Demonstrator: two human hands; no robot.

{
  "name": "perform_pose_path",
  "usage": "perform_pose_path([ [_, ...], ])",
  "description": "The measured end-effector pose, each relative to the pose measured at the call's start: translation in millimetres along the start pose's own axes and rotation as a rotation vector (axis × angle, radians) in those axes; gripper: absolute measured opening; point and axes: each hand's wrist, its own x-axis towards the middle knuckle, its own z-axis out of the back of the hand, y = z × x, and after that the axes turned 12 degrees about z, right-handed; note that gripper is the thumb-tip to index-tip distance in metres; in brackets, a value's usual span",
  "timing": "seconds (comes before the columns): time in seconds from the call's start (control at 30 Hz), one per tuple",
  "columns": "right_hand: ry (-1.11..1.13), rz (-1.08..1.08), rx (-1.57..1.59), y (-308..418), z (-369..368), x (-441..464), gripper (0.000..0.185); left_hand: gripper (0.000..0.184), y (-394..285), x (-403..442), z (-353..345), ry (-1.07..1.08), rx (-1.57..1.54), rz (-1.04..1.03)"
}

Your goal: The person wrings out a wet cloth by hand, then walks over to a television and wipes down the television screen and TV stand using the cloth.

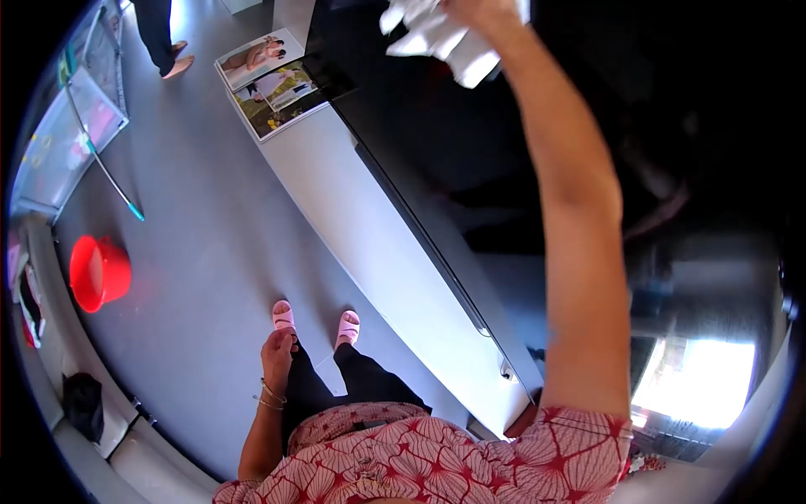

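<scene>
Your right hand clutches a white cloth far off before the black screen, your left hand hanging nearer, at left, fingers curled together.

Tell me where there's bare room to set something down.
Bare: the white surface bordered by the photos and long black bar; the grey floor between the red bucket and pink slippers. Crowded: the photos' end, and around the right hand with its white cloth.

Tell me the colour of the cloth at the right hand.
The cloth is white, seen in the head view.
</scene>
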Motion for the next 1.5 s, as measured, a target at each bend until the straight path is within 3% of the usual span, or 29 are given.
perform_pose_path([
  [0.17,0.147,0.095,0.466,145,-132,-76,0.035,0.016,31,6,-2,-0.030,0.016,0.095],
  [0.3,0.402,0.031,0.763,249,-190,-199,0.036,0.017,52,9,-1,-0.009,0.005,0.114],
  [0.43,0.643,-0.029,0.843,312,-193,-350,0.038,0.017,54,6,-2,0.008,-0.004,0.133],
  [0.47,0.631,0.001,0.771,321,-190,-387,0.038,0.016,50,8,-1,0.016,0.025,0.130],
  [0.5,0.618,0.174,0.702,312,-160,-410,0.037,0.015,47,8,0,0.026,0.056,0.127],
  [0.53,0.683,0.138,0.830,308,-156,-439,0.033,0.015,51,10,1,0.034,0.057,0.130],
  [0.57,0.573,0.176,0.749,306,-155,-462,0.030,0.016,57,16,2,0.051,0.063,0.077],
  [0.63,0.939,0.117,0.694,271,-115,-425,0.023,0.016,53,23,-3,0.087,0.059,0.017],
  [0.67,0.923,-0.106,0.861,242,-84,-398,0.020,0.016,44,24,-8,0.100,0.126,0.002],
  [0.7,0.750,-0.148,1.005,219,-75,-388,0.021,0.016,36,24,-12,0.112,0.198,-0.012],
  [0.73,0.412,-0.095,1.023,204,-97,-395,0.015,0.016,28,26,-18,0.123,0.197,-0.010],
  [0.77,0.509,-0.217,1.046,178,-69,-349,0.014,0.016,23,29,-22,0.167,0.213,-0.105],
  [0.8,0.217,-0.015,1.016,144,-53,-324,0.016,0.017,18,31,-21,0.209,0.237,-0.200],
  [0.87,0.062,0.240,0.474,80,-20,-268,0.014,0.017,10,41,-24,0.217,0.240,-0.240],
  [0.9,0.301,0.142,0.298,58,46,-220,0.021,0.017,7,43,-24,0.220,0.234,-0.265],
  [0.93,0.175,0.098,0.083,25,49,-212,0.032,0.017,1,42,-22,0.225,0.239,-0.260],
  [0.97,0.093,0.204,-0.096,-10,77,-195,0.032,0.017,-7,42,-21,0.218,0.216,-0.244],
  [1.0,0.210,0.165,-0.183,-43,106,-177,0.027,0.017,-9,41,-17,0.211,0.195,-0.224],
  [1.03,0.042,0.210,-0.370,-77,124,-164,0.020,0.017,-5,41,-14,0.215,0.200,-0.218],
  [1.07,0.068,0.114,-0.449,-111,145,-149,0.022,0.016,-5,47,-12,0.170,0.187,-0.226],
  [1.1,0.531,-0.410,-0.265,-132,166,-111,0.023,0.015,-4,51,-9,0.124,0.175,-0.232],
  [1.13,0.154,-0.285,-0.352,-155,174,-105,0.022,0.013,-4,51,-4,0.125,0.159,-0.208],
  [1.17,-0.224,-0.152,-0.427,-164,186,-100,0.021,0.013,-4,51,0,0.126,0.157,-0.205],
  [1.27,-0.304,0.010,-0.633,-163,193,-75,0.032,0.013,5,50,8,0.128,0.051,-0.110],
  [1.3,-0.300,0.009,-0.634,-161,181,-69,0.032,0.015,8,50,10,0.115,0.060,-0.110],
  [1.37,0.036,-0.457,-0.395,-136,156,-53,0.040,0.017,14,47,7,0.109,0.066,-0.108],
  [1.4,-0.199,-0.210,-0.498,-98,149,-53,0.046,0.015,11,44,7,0.106,0.106,-0.094],
  [1.43,0.014,-0.224,-0.484,-70,140,-49,0.051,0.014,9,40,6,0.103,0.149,-0.078],
  [1.5,0.093,-0.183,-0.355,-61,65,-46,0.051,0.014,6,36,3,0.105,0.149,-0.067],
])
